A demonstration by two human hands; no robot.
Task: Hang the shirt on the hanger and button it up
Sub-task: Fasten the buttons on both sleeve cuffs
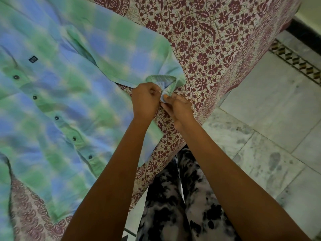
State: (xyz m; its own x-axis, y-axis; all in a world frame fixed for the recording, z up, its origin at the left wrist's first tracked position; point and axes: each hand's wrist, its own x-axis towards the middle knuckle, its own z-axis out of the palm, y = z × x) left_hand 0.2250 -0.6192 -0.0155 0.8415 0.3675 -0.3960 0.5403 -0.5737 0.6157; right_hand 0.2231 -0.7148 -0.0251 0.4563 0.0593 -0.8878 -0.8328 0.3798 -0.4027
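A green and blue checked shirt (57,94) lies flat on the bed, its front placket closed with a row of several dark buttons (56,118). One long sleeve (121,54) stretches toward the bed's edge. Its cuff (166,82) is bunched between my hands. My left hand (145,100) pinches the cuff's near flap. My right hand (178,105) grips the cuff's other flap from the right, thumb on the cloth. No hanger shows in this view; the collar end lies out of frame at the left.
A maroon floral bedsheet (217,40) covers the bed, whose edge runs diagonally from upper right to lower left. Marble floor tiles (269,127) with a patterned border strip lie to the right. My legs in black and white trousers (182,197) stand against the bed.
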